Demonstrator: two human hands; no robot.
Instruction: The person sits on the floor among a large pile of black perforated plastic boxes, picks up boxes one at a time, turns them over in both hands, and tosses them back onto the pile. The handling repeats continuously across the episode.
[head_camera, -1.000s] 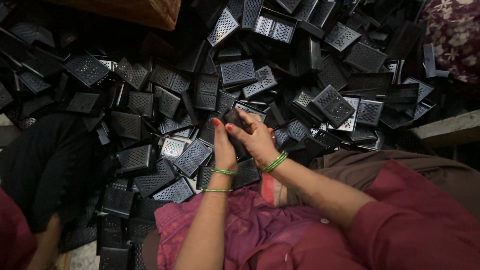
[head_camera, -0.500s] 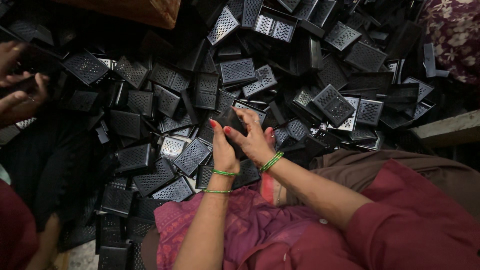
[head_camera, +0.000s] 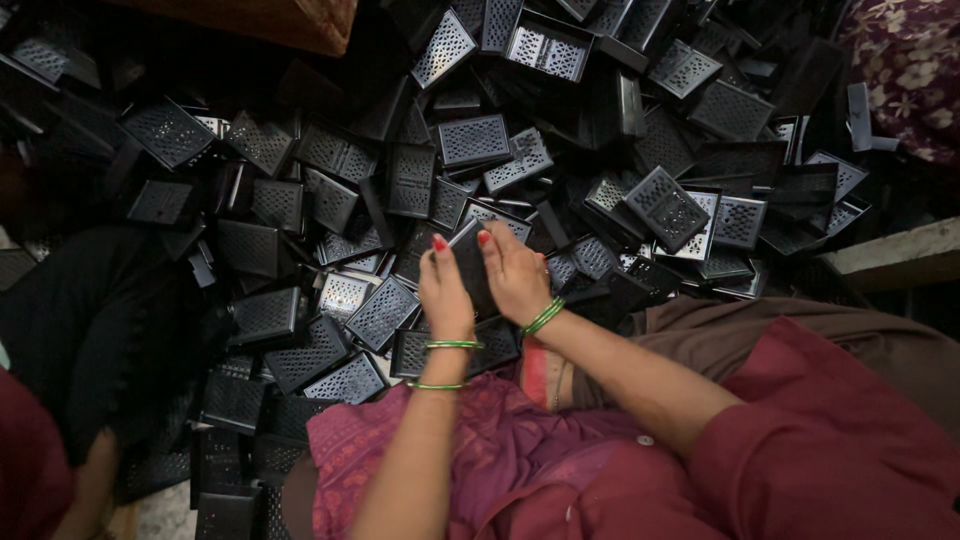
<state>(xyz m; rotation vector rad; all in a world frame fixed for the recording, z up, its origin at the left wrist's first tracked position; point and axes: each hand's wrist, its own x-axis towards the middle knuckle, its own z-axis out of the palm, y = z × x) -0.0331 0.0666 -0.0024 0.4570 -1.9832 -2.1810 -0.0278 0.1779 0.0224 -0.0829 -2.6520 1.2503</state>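
No packages, labels, signs or screens.

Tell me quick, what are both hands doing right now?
Left hand: closed on the black perforated plastic piece.
Right hand: closed on the same piece, from the other side.

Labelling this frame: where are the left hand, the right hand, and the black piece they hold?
left hand (head_camera: 445, 292), head view, back of hand.
right hand (head_camera: 515, 275), head view, back of hand.
black piece (head_camera: 470, 258), head view, dark face between hands.

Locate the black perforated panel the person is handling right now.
In the head view it sits just left of centre, the black perforated panel gripped between the left hand and right hand, above the heap of black panels.
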